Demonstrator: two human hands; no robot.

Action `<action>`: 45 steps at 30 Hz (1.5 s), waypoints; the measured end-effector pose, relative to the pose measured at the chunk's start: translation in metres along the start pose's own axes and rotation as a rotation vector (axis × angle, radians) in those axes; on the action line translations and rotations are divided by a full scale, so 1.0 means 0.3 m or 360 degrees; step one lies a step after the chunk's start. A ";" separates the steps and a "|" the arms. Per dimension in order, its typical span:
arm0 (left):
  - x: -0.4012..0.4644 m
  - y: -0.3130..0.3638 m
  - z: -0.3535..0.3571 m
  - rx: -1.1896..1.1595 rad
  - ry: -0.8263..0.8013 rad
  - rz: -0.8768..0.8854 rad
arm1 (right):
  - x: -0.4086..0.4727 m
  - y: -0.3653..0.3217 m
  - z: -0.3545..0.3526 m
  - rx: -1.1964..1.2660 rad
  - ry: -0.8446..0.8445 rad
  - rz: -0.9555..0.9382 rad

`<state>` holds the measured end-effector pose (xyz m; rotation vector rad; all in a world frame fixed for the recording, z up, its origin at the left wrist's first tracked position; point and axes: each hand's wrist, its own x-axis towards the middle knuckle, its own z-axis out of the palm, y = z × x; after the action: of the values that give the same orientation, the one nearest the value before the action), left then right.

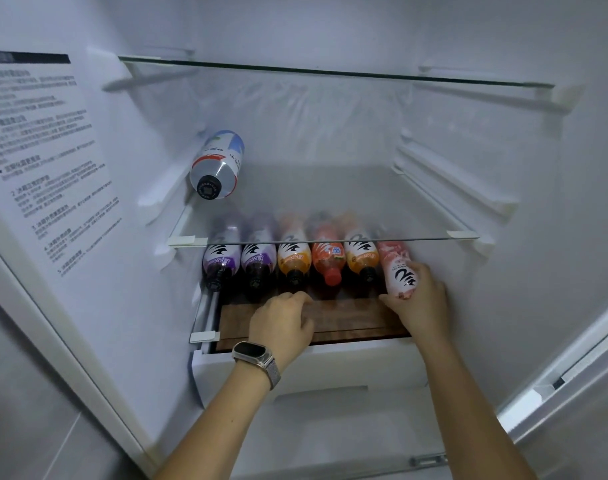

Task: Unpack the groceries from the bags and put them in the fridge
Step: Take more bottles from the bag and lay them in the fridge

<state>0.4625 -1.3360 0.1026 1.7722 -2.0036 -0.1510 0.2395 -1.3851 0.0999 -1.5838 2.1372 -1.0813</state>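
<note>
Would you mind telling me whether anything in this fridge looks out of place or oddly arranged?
Slightly: the pink bottle, gripped by the right hand, lies the opposite way round to its five neighbours, whose caps face the door. One water bottle lies alone on the glass shelf above. Nothing looks spilled or damaged.

Six bottles [292, 261] on glass shelf [205, 317]

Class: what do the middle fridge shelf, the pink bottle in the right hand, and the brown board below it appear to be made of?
Middle shelf: clear glass, likely; bottles show through it.
Pink bottle: probably plastic with a glossy printed wrap; highlights on its label.
Brown board: wood or wood-look laminate; grain streaks, matte.
</note>
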 end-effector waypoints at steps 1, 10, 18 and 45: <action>-0.001 0.002 -0.003 -0.0004 -0.0002 -0.0008 | 0.019 -0.005 0.001 -0.0079 -0.0009 -0.0024; 0.004 -0.004 -0.030 -0.0011 -0.0031 -0.0028 | 0.026 -0.034 0.013 -0.0361 0.0139 -0.0116; 0.026 -0.028 -0.058 0.0015 0.0068 -0.0046 | 0.017 0.042 -0.015 0.0029 0.0198 -0.0140; -0.104 0.019 -0.053 -0.0024 0.0040 -0.0022 | -0.105 0.029 0.017 -0.0014 0.0181 -0.0303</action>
<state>0.4658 -1.3016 0.1106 1.7702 -1.9682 -0.1470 0.2480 -1.3574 0.0837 -1.8006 2.0966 -1.2497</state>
